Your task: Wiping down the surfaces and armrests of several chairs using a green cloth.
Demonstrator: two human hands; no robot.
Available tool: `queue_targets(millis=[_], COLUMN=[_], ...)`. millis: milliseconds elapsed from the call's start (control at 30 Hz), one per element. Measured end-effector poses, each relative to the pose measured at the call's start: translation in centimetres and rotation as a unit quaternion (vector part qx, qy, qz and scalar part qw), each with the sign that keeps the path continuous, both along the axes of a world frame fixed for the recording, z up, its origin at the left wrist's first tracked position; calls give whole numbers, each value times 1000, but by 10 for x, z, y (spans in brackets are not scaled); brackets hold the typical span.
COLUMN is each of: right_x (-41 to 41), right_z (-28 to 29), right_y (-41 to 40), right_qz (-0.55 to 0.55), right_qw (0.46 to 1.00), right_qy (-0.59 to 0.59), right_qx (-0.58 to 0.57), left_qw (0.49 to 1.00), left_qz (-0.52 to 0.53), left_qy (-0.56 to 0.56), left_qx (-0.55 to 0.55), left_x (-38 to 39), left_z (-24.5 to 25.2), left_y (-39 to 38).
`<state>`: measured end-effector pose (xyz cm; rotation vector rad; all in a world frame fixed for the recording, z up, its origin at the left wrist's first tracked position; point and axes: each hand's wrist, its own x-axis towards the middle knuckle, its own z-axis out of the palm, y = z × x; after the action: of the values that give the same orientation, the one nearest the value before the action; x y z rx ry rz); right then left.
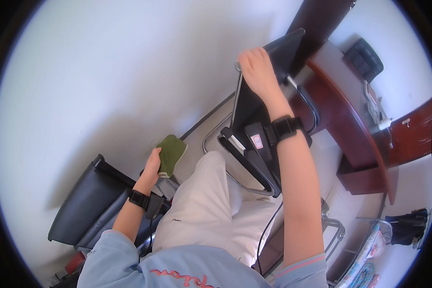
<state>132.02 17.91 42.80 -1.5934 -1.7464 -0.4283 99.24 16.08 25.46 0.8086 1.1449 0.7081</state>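
My left hand (153,163) holds a folded green cloth (171,154) between thumb and fingers, low in front of the white wall. My right hand (255,68) grips the top corner of the backrest of a black chair with a metal tube frame (238,97); its fingertips are hidden behind the edge. The chair stands beyond my knees, its black armrest (310,104) to the right. A black box-like device bearing a small label (257,141) shows beside my right wrist. Both wrists wear black straps with devices.
A second black chair (90,201) stands at my left against the wall. A curved reddish-brown wooden desk (352,115) is at the right, with a black office chair (363,59) behind it. A bed with patterned bedding (360,259) lies at the lower right. A black cable (264,234) hangs beside my leg.
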Motion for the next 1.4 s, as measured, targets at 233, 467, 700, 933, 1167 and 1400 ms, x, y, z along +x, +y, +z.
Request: queue_targets(millis=[233, 467, 700, 933, 1167, 1400], right_x=[-8, -13, -12, -47, 4, 15], right_z=[8, 16, 19, -65, -106, -113], right_y=[9, 8, -10, -193, -341, -363], right_qz=[7, 40, 15, 213, 22, 108], right_qw=[1000, 999, 999, 853, 604, 346], right_qy=[-14, -3, -51, 416, 734, 929], right_qx=[14, 23, 10, -234, -309, -74], left_qw=[1000, 998, 994, 988, 956, 859], left_qz=[2, 48, 36, -5, -233, -391], left_qy=[-30, -43, -96, -127, -148, -231], left_qx=[-9, -15, -27, -89, -103, -237], left_x=[14, -6, -12, 23, 138, 230], left_z=[20, 37, 26, 41, 99, 148], left_y=[-45, -78, -79, -85, -102, -173])
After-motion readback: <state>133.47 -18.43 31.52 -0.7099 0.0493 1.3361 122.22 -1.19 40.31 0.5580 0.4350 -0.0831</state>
